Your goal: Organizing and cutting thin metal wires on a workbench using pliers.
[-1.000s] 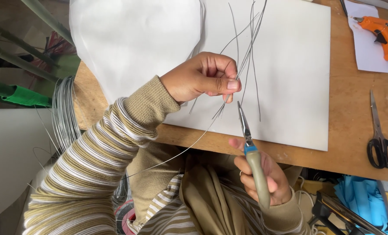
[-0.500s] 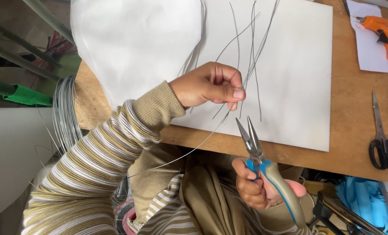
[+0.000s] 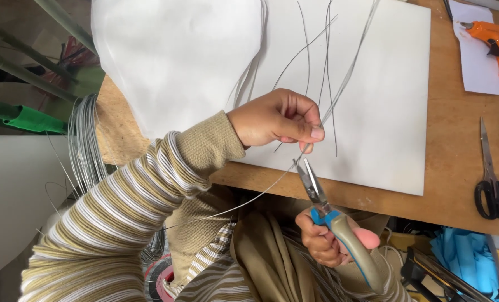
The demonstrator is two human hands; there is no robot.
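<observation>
Head view: left hand (image 3: 274, 120) pinching thin wire (image 3: 244, 204) between thumb and fingertips, above white sheet (image 3: 389, 112) on wooden bench (image 3: 462, 162). Right hand (image 3: 328, 240) closed around pliers (image 3: 330, 215), jaws slightly apart beside wire. Scissors (image 3: 491, 179) and orange glue gun (image 3: 495, 42) lying well apart.

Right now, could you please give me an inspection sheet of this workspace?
Surface: wooden table, mostly covered by a white sheet.
Job's things: thin wire; pliers with jaws open at the wire.
Clutter: cut wire pieces on the sheet, black scissors, orange glue gun on a paper.
Grippers: left hand pinches the wire; right hand grips the pliers' handles.
Cables: nothing seen.
Surroundings: wire coil beside the table, green pole, blue cloth.
</observation>
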